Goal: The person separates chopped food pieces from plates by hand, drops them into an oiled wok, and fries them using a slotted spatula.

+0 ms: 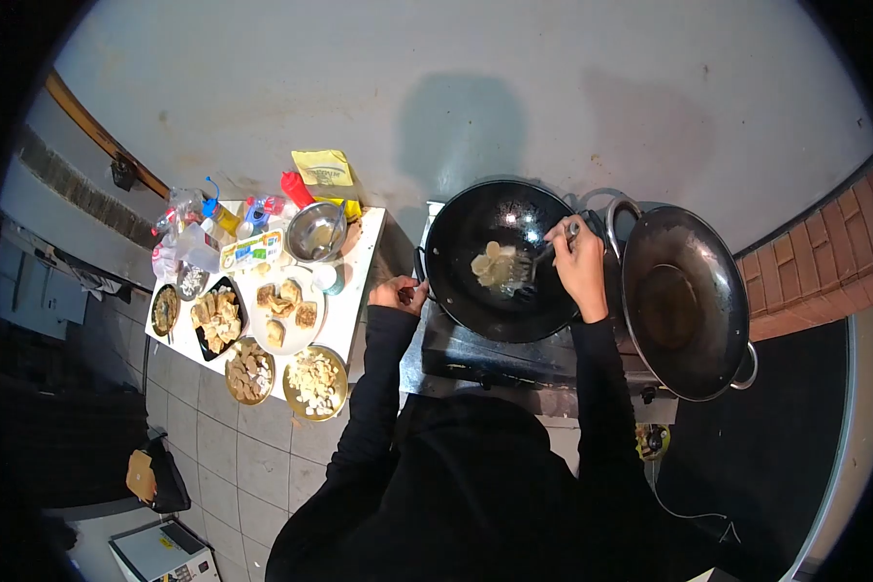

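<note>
A black wok (pixel 475 209) sits on the stove, with several pale round slices (pixel 496 262) at its middle. My right hand (pixel 578 264) is closed around the handle of a slotted spatula (pixel 522 268), whose head lies in the wok beside the slices. At the wok's left edge, my left hand (pixel 399 294) has its fingers pressed together by the side handle; whether it grips the handle or something small is too fine to make out.
A second large wok (pixel 684 301) stands at the right. On the white table (pixel 361 254) at the left are a metal bowl (pixel 316 233), a plate of browned pieces (pixel 301 339), bowls of cut food, bottles and a yellow packet (pixel 323 170).
</note>
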Action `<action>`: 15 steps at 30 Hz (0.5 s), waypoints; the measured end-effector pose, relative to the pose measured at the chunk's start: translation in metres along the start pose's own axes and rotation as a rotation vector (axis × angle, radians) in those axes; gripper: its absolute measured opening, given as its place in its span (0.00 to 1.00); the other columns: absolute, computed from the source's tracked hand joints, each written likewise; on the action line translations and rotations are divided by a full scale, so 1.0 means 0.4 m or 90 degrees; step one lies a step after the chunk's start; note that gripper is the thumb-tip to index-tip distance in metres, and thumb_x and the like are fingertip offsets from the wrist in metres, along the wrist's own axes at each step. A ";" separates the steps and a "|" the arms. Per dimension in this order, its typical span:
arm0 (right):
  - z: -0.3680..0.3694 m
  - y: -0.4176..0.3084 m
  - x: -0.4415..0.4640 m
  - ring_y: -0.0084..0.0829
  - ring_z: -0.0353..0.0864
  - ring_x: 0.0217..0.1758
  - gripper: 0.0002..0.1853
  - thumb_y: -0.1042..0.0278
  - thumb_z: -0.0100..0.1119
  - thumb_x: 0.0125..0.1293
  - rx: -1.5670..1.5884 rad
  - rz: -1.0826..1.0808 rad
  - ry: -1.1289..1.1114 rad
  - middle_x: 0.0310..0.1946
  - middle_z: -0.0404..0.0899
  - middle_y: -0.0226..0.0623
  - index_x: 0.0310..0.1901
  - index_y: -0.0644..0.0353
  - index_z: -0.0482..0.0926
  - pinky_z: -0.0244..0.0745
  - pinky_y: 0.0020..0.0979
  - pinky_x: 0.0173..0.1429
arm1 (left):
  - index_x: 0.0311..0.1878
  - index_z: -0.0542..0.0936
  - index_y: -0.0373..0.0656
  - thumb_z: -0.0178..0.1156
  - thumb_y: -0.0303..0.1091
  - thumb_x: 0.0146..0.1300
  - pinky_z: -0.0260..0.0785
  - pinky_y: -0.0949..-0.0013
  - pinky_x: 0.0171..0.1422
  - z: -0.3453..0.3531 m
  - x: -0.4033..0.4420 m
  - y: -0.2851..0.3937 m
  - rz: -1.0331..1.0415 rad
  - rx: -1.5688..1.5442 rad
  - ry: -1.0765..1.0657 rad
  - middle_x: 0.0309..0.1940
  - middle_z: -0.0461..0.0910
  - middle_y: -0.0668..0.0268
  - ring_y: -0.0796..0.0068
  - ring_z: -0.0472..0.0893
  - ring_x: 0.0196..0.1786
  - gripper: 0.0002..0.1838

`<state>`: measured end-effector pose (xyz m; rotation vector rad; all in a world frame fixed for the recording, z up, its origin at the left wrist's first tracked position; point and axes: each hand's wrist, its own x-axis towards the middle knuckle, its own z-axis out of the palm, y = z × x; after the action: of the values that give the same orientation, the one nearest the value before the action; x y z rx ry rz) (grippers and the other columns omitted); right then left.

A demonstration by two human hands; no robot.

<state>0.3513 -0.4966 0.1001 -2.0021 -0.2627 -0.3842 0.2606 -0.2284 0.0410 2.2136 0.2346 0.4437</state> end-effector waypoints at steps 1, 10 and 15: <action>-0.001 0.002 0.004 0.31 0.77 0.21 0.04 0.75 0.52 0.61 0.001 0.004 0.001 0.20 0.77 0.40 0.30 0.66 0.72 0.68 0.31 0.28 | 0.28 0.82 0.37 0.69 0.39 0.53 0.69 0.72 0.28 -0.002 -0.001 0.001 0.007 -0.009 0.002 0.16 0.77 0.65 0.76 0.76 0.19 0.13; -0.005 -0.009 0.015 0.43 0.79 0.23 0.06 0.73 0.53 0.61 -0.105 -0.040 0.005 0.19 0.75 0.48 0.30 0.66 0.72 0.69 0.36 0.29 | 0.28 0.82 0.38 0.69 0.40 0.53 0.69 0.72 0.28 -0.002 -0.001 0.004 0.011 0.001 0.011 0.16 0.77 0.64 0.75 0.77 0.20 0.13; -0.019 -0.033 0.030 0.20 0.72 0.21 0.08 0.72 0.49 0.67 0.005 -0.066 0.055 0.19 0.76 0.34 0.31 0.66 0.72 0.65 0.25 0.27 | 0.28 0.82 0.38 0.68 0.40 0.53 0.69 0.71 0.28 -0.006 -0.005 0.013 -0.010 0.013 0.005 0.16 0.77 0.64 0.74 0.76 0.20 0.14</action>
<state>0.3567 -0.4973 0.1190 -1.9635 -0.3142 -0.5343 0.2578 -0.2306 0.0460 2.2294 0.2609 0.4428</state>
